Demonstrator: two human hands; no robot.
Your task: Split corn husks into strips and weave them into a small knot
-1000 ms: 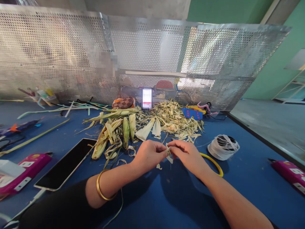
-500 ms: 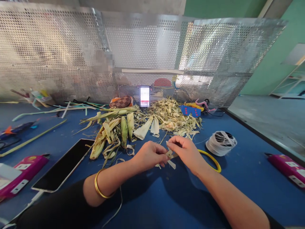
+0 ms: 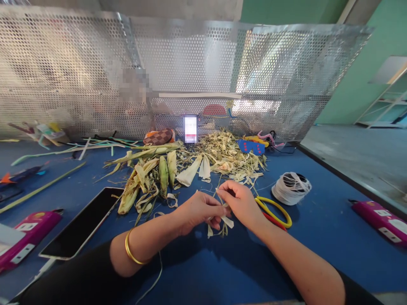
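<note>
The left hand [image 3: 200,211] and the right hand [image 3: 240,204] pinch pale strips [image 3: 227,221] in their fingers. A white string roll [image 3: 288,191] sits right, a husk pile [image 3: 226,147] far.

Pouch [image 3: 159,137] behind husks [image 3: 163,174], perhaps touching.

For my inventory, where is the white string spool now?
In the head view, the white string spool is right of the right hand, beyond the yellow oval loop.

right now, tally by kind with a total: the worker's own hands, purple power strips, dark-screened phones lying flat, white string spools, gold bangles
Left hand and right hand: 2
Purple power strips: 2
Flat phone: 1
String spool: 1
Gold bangle: 1
Total: 7
</note>
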